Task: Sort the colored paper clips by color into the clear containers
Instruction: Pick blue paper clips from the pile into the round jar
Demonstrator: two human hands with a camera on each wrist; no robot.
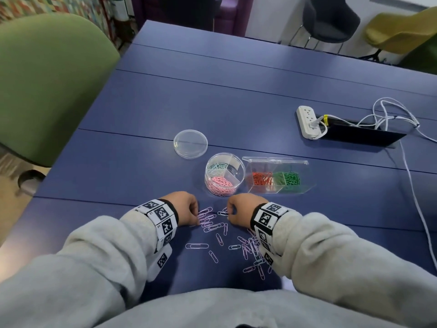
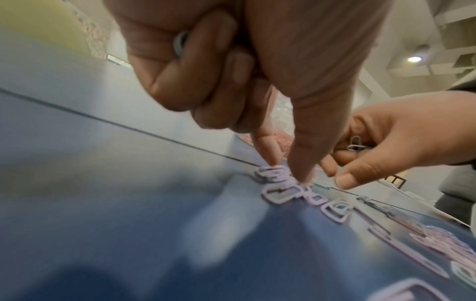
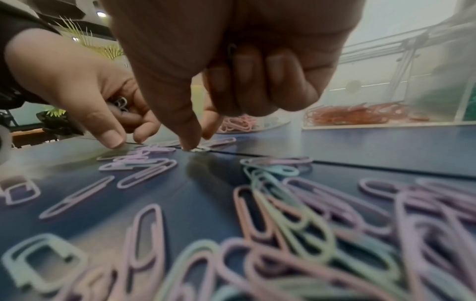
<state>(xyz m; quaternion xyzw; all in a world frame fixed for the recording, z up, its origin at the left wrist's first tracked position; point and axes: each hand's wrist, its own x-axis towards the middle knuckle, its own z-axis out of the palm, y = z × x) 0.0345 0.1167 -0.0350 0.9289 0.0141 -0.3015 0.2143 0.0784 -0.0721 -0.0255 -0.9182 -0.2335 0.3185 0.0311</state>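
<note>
Lilac, pale green and pale blue paper clips (image 1: 214, 227) lie loose on the blue table (image 1: 236, 102) in front of me. My left hand (image 1: 197, 215) keeps several clips (image 2: 180, 44) in its curled fingers while thumb and forefinger pinch at lilac clips (image 2: 278, 177) on the table. My right hand (image 1: 228, 213) also holds clips (image 3: 231, 51) in its curled fingers, with its thumb tip on a clip (image 3: 199, 149). Just beyond stand a round clear container (image 1: 224, 174) with pink, teal and white clips and a rectangular clear box (image 1: 276, 178) with red and green clips.
A round clear lid (image 1: 190, 143) lies behind the round container. A white power strip (image 1: 307, 121) with cables sits by a dark cable slot at the back right. A green chair (image 1: 47, 79) stands off the table's left edge.
</note>
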